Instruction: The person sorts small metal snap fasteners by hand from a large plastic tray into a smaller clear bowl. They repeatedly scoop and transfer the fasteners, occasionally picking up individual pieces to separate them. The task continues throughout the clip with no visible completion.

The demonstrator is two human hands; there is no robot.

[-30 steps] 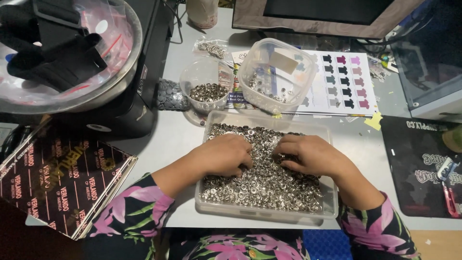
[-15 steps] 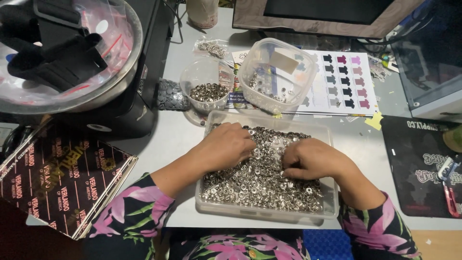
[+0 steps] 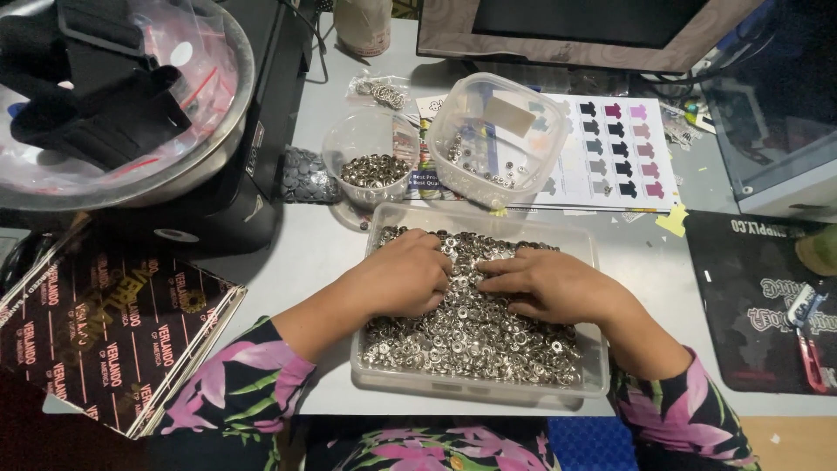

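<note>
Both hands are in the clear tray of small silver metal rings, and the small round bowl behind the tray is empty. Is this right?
Not quite. In the head view both the left hand and the right hand do rest in the clear tray of silver metal rings, but the small round bowl behind the tray is not empty: it holds a heap of similar metal pieces.

Two bowls (image 3: 370, 166) stand behind the tray (image 3: 479, 388) of rings (image 3: 471, 336).

Both arms wear dark sleeves (image 3: 235, 384) printed with pink flowers and green leaves.
</note>
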